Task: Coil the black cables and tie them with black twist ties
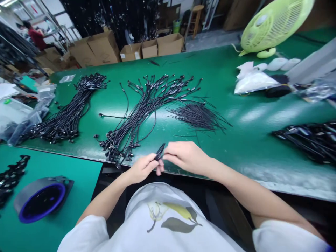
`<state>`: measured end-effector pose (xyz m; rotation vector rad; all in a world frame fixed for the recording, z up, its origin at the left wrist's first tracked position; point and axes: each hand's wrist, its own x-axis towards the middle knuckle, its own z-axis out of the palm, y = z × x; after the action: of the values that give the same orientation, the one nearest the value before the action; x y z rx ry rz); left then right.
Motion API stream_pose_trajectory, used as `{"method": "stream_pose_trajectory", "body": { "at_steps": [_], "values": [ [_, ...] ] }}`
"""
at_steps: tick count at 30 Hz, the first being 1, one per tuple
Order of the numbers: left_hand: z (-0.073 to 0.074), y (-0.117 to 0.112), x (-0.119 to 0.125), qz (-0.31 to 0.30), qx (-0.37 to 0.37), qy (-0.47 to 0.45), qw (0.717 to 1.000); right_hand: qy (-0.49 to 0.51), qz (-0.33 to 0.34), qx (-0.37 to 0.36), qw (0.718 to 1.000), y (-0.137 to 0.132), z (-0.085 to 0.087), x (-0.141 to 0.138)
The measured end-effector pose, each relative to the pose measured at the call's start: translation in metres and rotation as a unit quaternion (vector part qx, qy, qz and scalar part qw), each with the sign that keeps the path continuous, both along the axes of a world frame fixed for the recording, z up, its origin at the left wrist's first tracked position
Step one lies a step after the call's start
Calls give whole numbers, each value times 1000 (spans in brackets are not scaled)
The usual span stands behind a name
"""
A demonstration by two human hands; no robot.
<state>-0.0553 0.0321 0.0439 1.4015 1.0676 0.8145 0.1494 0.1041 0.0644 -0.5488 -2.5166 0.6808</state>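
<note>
My left hand [143, 168] and my right hand [185, 155] meet at the near edge of the green table [236, 140], both pinched on one small black cable piece [160, 152]. Just beyond them lies a fanned bundle of black cables with connectors [141, 112]. A second cable bundle [70, 108] lies to the left. A heap of thin black ties [198, 116] sits right of the middle bundle.
A green fan [273, 24] stands at the back right, with white bags [253, 82] beside it. Bagged black cables [309, 140] lie at the right. A grey and blue round device [42, 199] sits on the lower left table. Cardboard boxes [105, 49] line the far side, where a person in red [36, 36] stands.
</note>
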Motion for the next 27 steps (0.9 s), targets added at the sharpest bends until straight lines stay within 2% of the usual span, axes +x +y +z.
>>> {"method": "stream_pose_trajectory", "body": {
  "at_steps": [2, 4, 6, 8, 10, 12, 14, 15, 17, 21, 23, 24, 27],
  "values": [
    [-2, 0, 3, 21, -26, -84, 996, 86, -60, -77, 991, 11, -11, -8],
    [-3, 3, 7, 72, -40, -181, 980, 146, -105, -189, 965, 15, -28, -18],
    [-6, 7, 14, 105, -71, -228, 966, 198, -151, -309, 918, 14, -45, -30],
    [-12, 9, 23, 128, -110, -229, 959, 269, -192, -395, 857, 9, -57, -39],
    [-21, 9, 31, 172, -116, -234, 950, 339, -195, -459, 798, 4, -61, -45],
    [-32, 8, 35, 214, -97, -229, 944, 379, -162, -526, 744, -3, -59, -48],
    [-39, 7, 34, 213, -81, -183, 956, 392, -132, -570, 710, -10, -55, -50],
    [-41, 6, 32, 194, -76, -148, 967, 391, -123, -577, 706, -14, -54, -51],
    [-42, 6, 25, 142, -64, -79, 985, 387, -117, -560, 723, -23, -52, -51],
    [-42, 1, 10, 52, -74, 6, 996, 323, -90, -472, 815, -34, -51, -43],
    [-44, -5, 9, -2, -114, -8, 993, 256, -43, -463, 848, -34, -49, -34],
    [-44, -9, 10, -33, -139, -36, 989, 226, -12, -472, 852, -32, -48, -30],
    [-43, -22, 23, -91, -190, -156, 965, 178, 68, -505, 842, -25, -47, -18]
  ]
}}
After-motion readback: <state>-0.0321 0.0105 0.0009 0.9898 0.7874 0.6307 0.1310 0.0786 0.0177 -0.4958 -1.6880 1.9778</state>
